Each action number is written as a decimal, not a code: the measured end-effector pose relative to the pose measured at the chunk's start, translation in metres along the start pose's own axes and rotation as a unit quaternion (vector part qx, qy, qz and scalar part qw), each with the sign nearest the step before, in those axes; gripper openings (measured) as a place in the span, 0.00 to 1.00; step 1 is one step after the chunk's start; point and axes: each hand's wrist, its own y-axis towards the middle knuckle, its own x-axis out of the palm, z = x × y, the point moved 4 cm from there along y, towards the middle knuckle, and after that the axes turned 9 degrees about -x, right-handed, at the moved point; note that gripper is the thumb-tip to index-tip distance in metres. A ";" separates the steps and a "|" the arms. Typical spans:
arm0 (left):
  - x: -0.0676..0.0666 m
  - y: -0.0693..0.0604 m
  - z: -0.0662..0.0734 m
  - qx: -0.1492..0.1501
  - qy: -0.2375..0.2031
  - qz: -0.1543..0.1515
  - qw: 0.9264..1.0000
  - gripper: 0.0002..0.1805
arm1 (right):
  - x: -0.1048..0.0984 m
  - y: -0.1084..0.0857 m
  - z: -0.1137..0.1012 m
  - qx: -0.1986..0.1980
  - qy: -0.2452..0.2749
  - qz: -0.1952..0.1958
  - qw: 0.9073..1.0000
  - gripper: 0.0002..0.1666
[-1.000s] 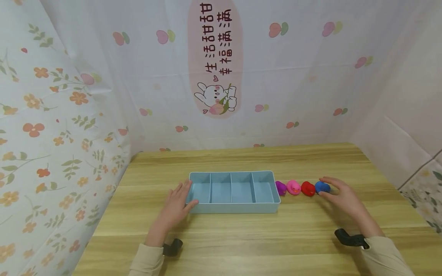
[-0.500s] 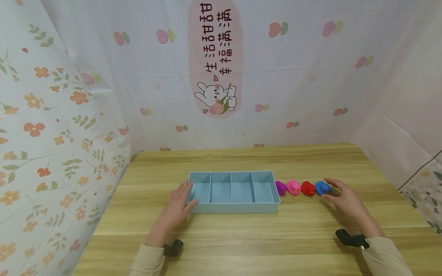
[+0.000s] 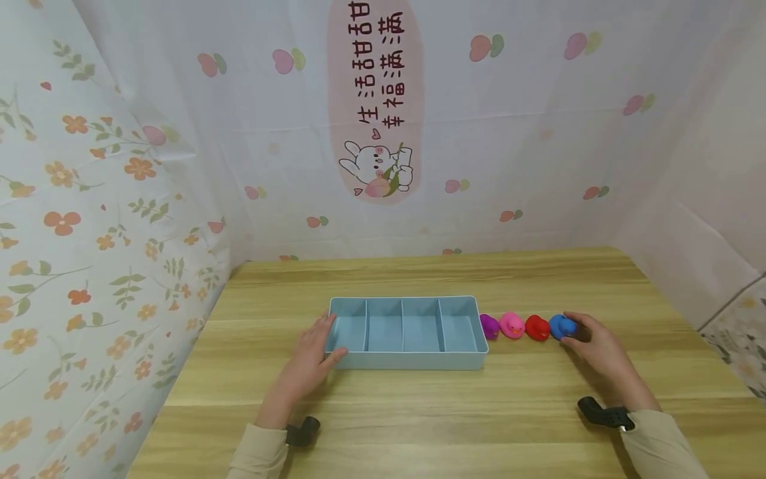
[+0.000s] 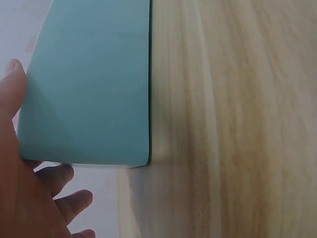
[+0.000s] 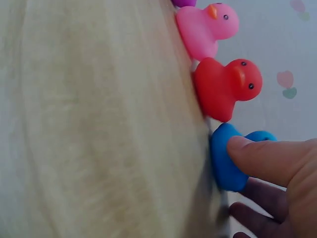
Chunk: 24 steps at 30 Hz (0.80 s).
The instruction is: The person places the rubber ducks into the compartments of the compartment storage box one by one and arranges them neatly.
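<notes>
Right hand (image 3: 606,352) pinches blue duck (image 3: 560,326), seemingly the grasping step; next calls for lifting. Left hand (image 3: 307,357) spreads against tray (image 3: 413,361).

1. Behind the table (image 3: 407,412), a white back cloth (image 3: 538,166) with scattered pink-and-green prints (image 3: 481,48).
2. Printed on that cloth, a pale pink panel (image 3: 344,93) with dark red Chinese writing (image 3: 391,60) above a cartoon rabbit (image 3: 377,163).
3. To the left, a creased white side cloth (image 3: 120,266) with orange flowers (image 3: 140,168) and green leaves (image 3: 126,289).
4. To the right, another pale cloth (image 3: 706,186), with a slanting dark line (image 3: 733,302) low down.
5. Yellow-brown wood grain across the tabletop.
6. Soft light, faint shadows.
</notes>
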 end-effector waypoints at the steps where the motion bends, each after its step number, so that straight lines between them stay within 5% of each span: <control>1: 0.000 0.000 0.000 0.001 -0.001 0.000 1.000 0.40 | 0.000 -0.001 0.000 -0.003 -0.003 0.004 1.000 0.30; 18: 0.005 0.001 -0.004 0.001 -0.025 0.003 1.000 0.40 | -0.004 -0.008 0.003 -0.010 -0.013 0.047 0.999 0.25; 24: 0.007 0.001 -0.006 -0.009 -0.038 -0.003 0.999 0.40 | -0.009 -0.006 -0.003 0.003 0.016 0.032 0.999 0.28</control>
